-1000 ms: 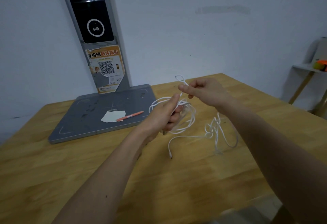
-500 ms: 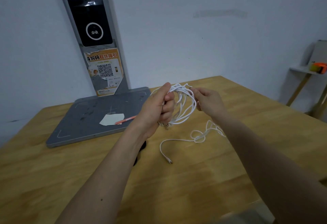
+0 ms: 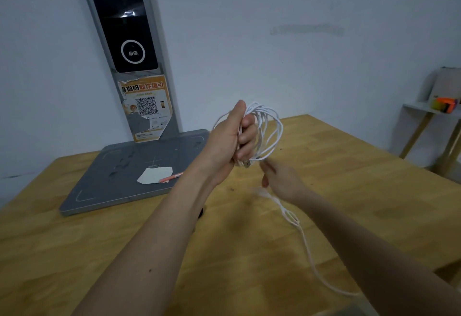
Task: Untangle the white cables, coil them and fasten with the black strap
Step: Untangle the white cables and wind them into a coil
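Note:
My left hand (image 3: 230, 138) grips a coil of white cable (image 3: 270, 131) raised above the wooden table (image 3: 349, 171); several loops hang to the right of its fingers and a metal plug end pokes out below the fist. Just under the coil, my right hand (image 3: 279, 181) pinches the loose cable tail (image 3: 306, 245), which trails down and to the right across the table with a small knot in it. A bit of something black (image 3: 201, 212), perhaps the strap, peeks out from behind my left forearm; most of it is hidden.
A grey base plate (image 3: 119, 181) with a tall post (image 3: 132, 41) stands at the back left; a white paper scrap (image 3: 154, 175) and an orange pen (image 3: 171, 178) lie on it. A small side shelf (image 3: 429, 113) with an orange object stands at the far right.
My left hand lifted the coil higher and more loops are gathered in it. My right hand dropped from the top of the coil to below it, drawing the tail toward me.

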